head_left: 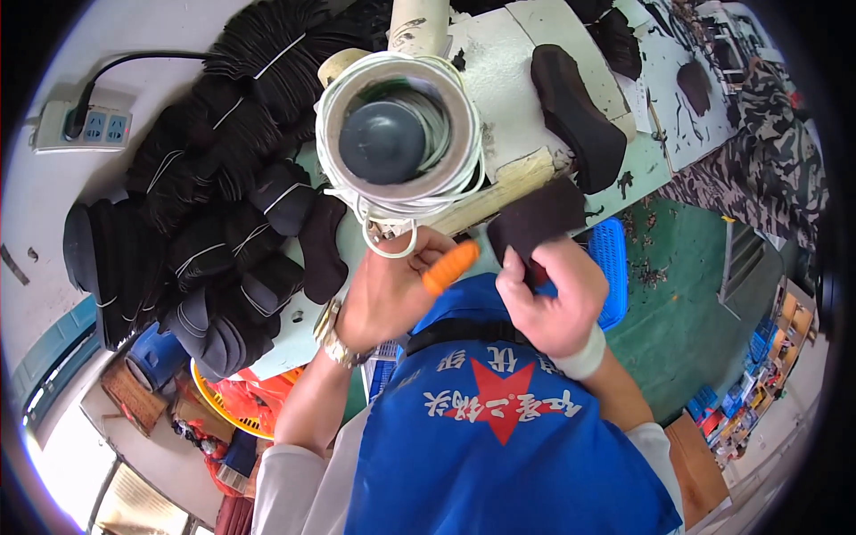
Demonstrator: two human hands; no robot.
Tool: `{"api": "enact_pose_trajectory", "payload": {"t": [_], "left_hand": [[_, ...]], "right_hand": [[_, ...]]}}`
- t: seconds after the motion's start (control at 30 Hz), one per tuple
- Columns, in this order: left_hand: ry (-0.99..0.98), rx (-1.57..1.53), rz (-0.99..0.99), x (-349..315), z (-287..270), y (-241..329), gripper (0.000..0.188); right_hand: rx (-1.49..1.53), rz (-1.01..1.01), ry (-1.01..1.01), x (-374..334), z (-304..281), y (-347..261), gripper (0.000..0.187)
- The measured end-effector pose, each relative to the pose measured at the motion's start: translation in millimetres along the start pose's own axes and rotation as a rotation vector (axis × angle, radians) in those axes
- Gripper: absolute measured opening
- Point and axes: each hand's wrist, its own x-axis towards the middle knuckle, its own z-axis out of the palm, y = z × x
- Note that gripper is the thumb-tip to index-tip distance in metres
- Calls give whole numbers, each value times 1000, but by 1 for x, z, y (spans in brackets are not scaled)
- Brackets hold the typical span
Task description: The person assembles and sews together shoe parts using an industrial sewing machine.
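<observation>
My right hand (562,299) is closed on a dark foam pad (544,218), thumb on its near side, and holds it over the table's near edge. My left hand (388,299) has its fingers curled at a loop of white band (390,252) hanging below a round container. An orange finger cover (452,267) sits on one of its digits, pointing toward the pad. The left fingertips are partly hidden behind the loop. More white bands circle the container (328,116), and a dark round object (382,143) lies inside it.
Bundles of black pads (223,152), tied with white bands, are piled at the left. A longer dark pad (575,116) lies on the table beside a worn wooden strip (499,187). A blue basket (609,267) stands at the right, and a wall socket (85,127) is at the far left.
</observation>
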Motion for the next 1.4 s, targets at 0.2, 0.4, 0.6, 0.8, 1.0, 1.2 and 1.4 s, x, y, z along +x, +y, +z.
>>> {"api": "enact_pose_trajectory", "payload": {"t": [0.2,0.4,0.6,0.8,1.0,1.2,1.4], "left_hand": [[-35,-526,88,-4,34,-5,28],[-140,-684,109,-12,29,-24,27],[-153,-710,77,-18,35,-16,28],[-10,-620,122,-13,37,-14,25],[168,-552,227,-13,47,-15,25],[323,-543,141,-10,56,-3,20],[130,-339,19,-17,20,-42,21]], "right_hand": [[-423,-8,-459,-20,-5,-21,61],[43,309,-96,-18,-34,-6,28],[549,583,-297,-24,-31,2,12],[459,477,-242,-29,-33,4,12],[341,317,-205,-31,-29,6,9],[266,292,-177,-25,-26,6,8],[41,236,161,25,-54,44,9]]}}
